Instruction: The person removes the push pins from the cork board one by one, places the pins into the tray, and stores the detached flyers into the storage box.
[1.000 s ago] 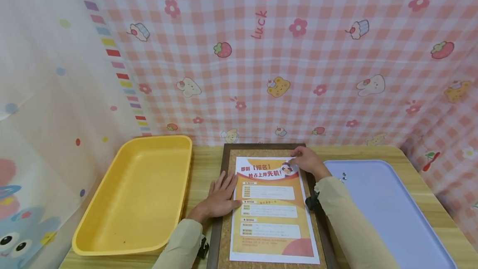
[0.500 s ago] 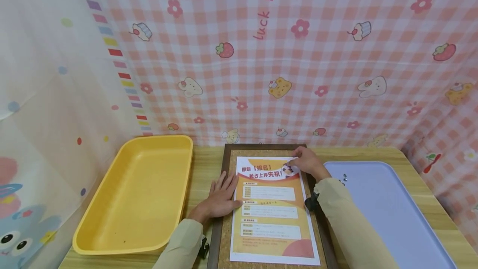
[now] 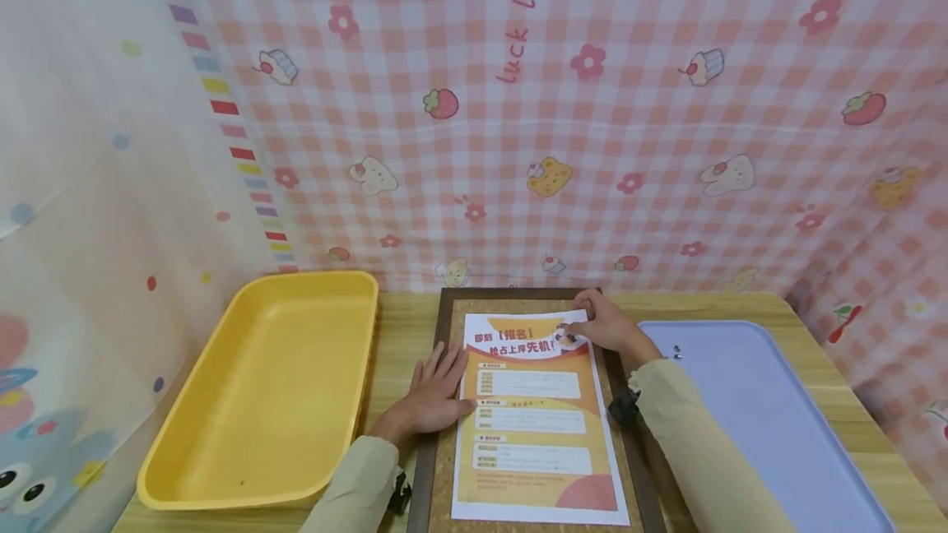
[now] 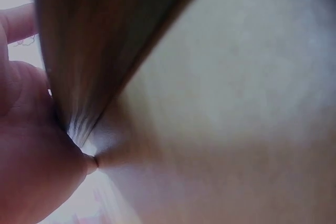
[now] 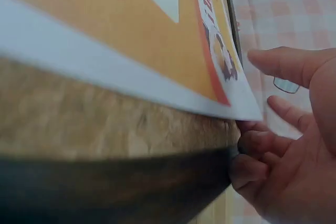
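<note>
A yellow and orange printed poster (image 3: 529,492) lies on a corkboard (image 3: 444,492) with a dark wooden frame. My left hand (image 3: 429,401) rests on the frame's left side with fingers spread, thumb tip and fingertips at the poster's left edge. At the poster's upper right corner is my right hand (image 3: 611,329), its thumb over the round printed picture in the head view. The right wrist view shows that thumb (image 5: 289,64) and the index finger held apart. The lower fingers (image 5: 257,142) bend against the board's edge, beside the paper's slightly raised corner.
On the left stands a deep yellow tray (image 3: 370,368). To the right, a flat lavender tray (image 3: 763,418) holds a few small shiny metal pieces (image 3: 677,349) near its far left corner. A pink checked curtain (image 3: 504,130) hangs behind the wooden table (image 3: 852,385).
My right thumb reaches slightly farther over the poster's round picture. My left hand stays in place on the board's left side. The head view has shifted slightly.
</note>
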Tool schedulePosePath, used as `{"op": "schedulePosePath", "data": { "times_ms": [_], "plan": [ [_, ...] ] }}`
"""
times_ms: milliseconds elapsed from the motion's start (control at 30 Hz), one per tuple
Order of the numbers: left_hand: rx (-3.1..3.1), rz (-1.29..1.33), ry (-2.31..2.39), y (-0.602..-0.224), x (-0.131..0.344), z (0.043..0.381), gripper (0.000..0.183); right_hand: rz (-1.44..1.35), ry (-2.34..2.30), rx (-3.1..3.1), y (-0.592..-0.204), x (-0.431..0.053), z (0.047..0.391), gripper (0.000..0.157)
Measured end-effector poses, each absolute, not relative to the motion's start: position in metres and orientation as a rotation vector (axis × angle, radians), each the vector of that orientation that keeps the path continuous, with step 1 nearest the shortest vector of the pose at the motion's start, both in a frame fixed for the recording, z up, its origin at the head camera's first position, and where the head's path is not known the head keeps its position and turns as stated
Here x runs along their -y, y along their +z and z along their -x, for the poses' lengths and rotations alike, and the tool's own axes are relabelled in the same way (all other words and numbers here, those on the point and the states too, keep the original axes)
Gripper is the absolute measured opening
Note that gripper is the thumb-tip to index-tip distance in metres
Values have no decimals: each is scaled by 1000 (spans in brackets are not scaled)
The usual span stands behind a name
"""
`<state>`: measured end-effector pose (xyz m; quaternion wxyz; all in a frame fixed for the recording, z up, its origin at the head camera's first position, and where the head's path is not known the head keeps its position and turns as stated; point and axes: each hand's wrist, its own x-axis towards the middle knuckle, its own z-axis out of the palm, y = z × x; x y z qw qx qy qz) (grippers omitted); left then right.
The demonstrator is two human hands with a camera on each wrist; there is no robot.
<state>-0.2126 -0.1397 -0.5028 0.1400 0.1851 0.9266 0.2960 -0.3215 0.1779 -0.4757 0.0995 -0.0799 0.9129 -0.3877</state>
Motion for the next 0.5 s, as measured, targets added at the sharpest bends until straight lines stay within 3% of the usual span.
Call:
{"op": "schedulePosePath", "data": {
  "times_ms": [133,367,500],
  "plan": [
    [-2692,-511,840,-509,140,213,81,385,-1160,-2729,-476,-183,315,51],
    [-2719,-490,880,-515,138,215,79,666,-1234,-2661,-469,-193,293,30],
    [-2726,-506,878,-509,137,213,75,722,-1239,-2602,-466,-197,281,27]
  ]
}}
